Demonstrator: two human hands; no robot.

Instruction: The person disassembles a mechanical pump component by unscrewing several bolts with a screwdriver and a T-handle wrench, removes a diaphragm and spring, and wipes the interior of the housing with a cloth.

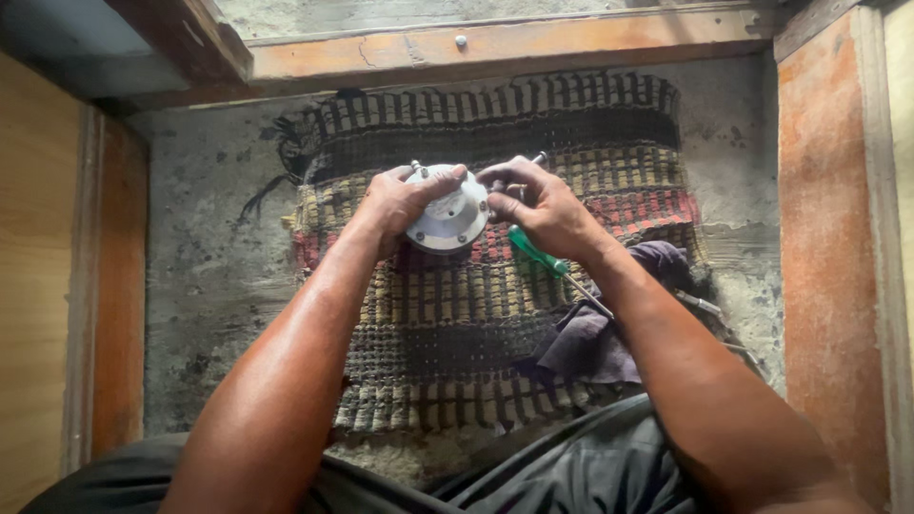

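Your left hand [405, 205] is clamped on the rim of the round metal housing [447, 221] above the woven mat [447, 333], right hand [538, 205] pinching a fitting at its edge; likely rigid, fairly heavy, smooth: grip the flange, not the bolts.

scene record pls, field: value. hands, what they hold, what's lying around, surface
left hand: grips the round silver metal part by its left edge
right hand: fingertips pinched at the part's right edge; whatever is between them is too small to tell
screwdriver: green handle, lies on the mat under the right wrist, shaft pointing lower right
dark cloth: crumpled on the mat's right side
woven mat: striped, spread on the concrete floor
wooden frame: boards at top and both sides
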